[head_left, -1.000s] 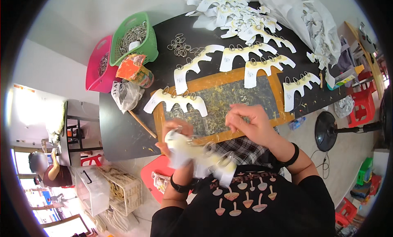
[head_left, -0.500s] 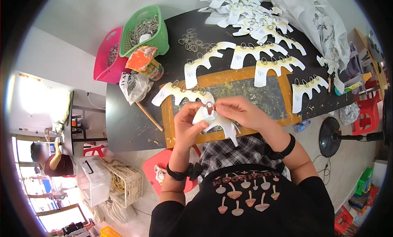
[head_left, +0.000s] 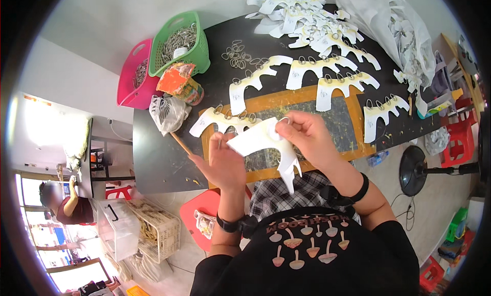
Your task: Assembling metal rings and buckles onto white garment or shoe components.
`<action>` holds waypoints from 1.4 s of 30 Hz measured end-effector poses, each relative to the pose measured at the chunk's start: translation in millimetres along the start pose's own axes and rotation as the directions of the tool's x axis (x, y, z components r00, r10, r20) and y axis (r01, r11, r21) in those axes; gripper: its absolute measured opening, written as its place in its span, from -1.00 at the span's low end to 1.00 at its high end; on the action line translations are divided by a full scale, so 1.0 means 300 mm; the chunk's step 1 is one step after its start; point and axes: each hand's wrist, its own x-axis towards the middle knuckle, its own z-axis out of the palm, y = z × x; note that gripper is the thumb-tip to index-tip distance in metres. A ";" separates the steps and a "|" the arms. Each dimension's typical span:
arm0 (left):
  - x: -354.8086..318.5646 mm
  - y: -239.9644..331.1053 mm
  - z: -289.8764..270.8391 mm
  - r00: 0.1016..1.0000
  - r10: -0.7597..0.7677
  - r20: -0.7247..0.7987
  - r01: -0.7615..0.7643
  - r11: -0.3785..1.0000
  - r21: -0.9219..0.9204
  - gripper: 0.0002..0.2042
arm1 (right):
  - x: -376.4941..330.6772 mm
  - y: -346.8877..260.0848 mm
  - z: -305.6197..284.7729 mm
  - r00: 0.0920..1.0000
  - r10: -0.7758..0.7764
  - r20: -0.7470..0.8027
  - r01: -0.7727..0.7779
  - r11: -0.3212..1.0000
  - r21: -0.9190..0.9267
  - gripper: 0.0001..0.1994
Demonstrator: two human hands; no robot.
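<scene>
My right hand point(head_left: 307, 137) pinches a white cut-out piece point(head_left: 261, 135) of sheet material by its upper edge, where a metal ring shows at the fingertips. Prongs of the piece dangle below, over the board. My left hand point(head_left: 223, 163) is open beside its left end, thumb stretched out and fingers partly curled; whether they touch the piece I cannot tell. Just beyond lies another white piece point(head_left: 207, 123) with metal rings along its yellowed edge. Several similar ringed pieces point(head_left: 304, 73) lie across the far side of the board and table.
An orange-framed board point(head_left: 276, 99) lies on the black table point(head_left: 158, 152). Loose metal rings point(head_left: 236, 55) sit near a green basket point(head_left: 204, 55) and a pink basket point(head_left: 128, 94). A smeared tin point(head_left: 192, 93), a bagged stick point(head_left: 180, 142) and a white pile point(head_left: 307, 19) stand around.
My left hand has let go of the white piece and opened, moving slightly left. My right hand keeps hold, and the piece has swung round so more of its face shows.
</scene>
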 end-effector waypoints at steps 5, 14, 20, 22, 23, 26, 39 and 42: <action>-0.104 -0.071 -0.011 0.937 -0.027 0.348 -0.195 0.786 0.587 -0.68 | -0.006 0.028 -0.009 0.999 0.011 -0.047 -0.004 0.988 0.155 -0.85; -0.109 -0.118 0.036 0.941 -0.038 0.337 -0.209 0.717 0.665 -0.95 | 0.001 0.036 -0.021 1.000 0.002 -0.027 -0.002 1.000 0.001 -0.83; -0.099 -0.132 0.009 0.963 -0.013 0.270 -0.140 0.830 0.540 -0.92 | 0.007 -0.001 -0.094 0.986 0.053 0.157 -0.070 0.991 0.110 -0.71; -0.094 -0.131 0.009 0.965 0.008 0.261 -0.136 0.869 0.477 -0.91 | -0.006 0.007 -0.112 0.978 0.103 0.179 -0.154 0.940 0.305 -0.70; -0.091 -0.127 0.012 0.964 0.007 0.264 -0.134 0.873 0.468 -0.91 | -0.022 0.020 -0.109 0.987 0.079 0.138 -0.104 0.978 0.183 -0.70; -0.086 -0.140 0.002 0.968 0.040 0.248 -0.150 0.882 0.447 -0.90 | -0.049 0.055 -0.090 0.998 -0.026 0.051 0.027 0.999 -0.027 -0.73; -0.090 -0.150 0.010 0.983 0.104 0.150 -0.159 0.890 0.427 -0.86 | -0.073 0.085 -0.069 0.938 -0.295 -0.183 0.233 0.926 -0.296 -0.90; -0.079 -0.148 -0.004 0.982 0.095 0.163 -0.160 0.876 0.456 -0.86 | -0.073 0.021 -0.075 0.970 -0.230 -0.076 0.203 0.943 -0.265 -0.92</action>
